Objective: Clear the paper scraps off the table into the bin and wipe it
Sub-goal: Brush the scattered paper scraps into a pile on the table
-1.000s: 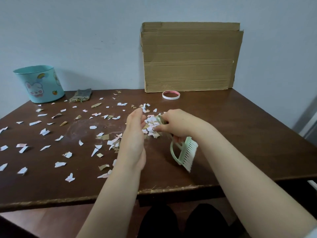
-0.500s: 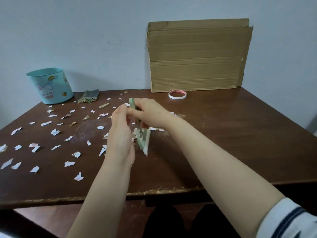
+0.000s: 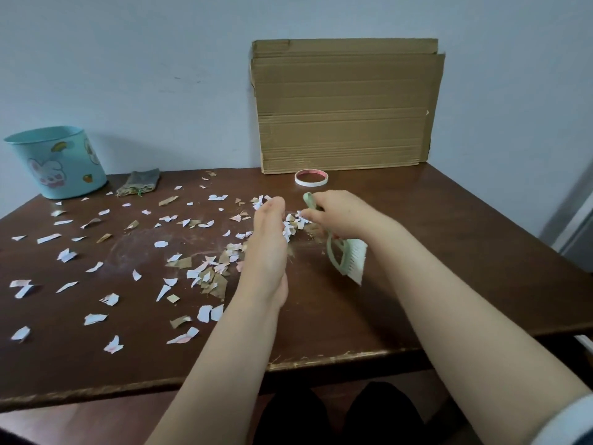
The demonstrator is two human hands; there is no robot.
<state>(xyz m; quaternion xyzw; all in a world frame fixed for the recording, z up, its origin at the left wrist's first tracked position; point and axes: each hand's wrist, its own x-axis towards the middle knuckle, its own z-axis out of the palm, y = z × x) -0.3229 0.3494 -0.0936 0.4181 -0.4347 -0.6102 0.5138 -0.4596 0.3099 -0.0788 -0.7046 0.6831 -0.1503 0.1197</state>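
Your dark bench [image 3: 449,268] is strewn with paper scraps [image 3: 205,274], the bin [image 3: 59,162] standing far left. Your left hand [image 3: 266,248] stands straight-fingered as a wall; your right hand [image 3: 346,216] grips the green brush [image 3: 348,260]. Sweep too briskly and light scraps may flick past that palm or off the edge.

Pale blue right sleeve [image 3: 572,423], dark trousers [image 3: 382,412]

One head-worn view is given, aimed forward and down. The left hand [image 3: 268,248] and right hand [image 3: 343,216] are seen close; the table [image 3: 465,226] is seen beyond them.
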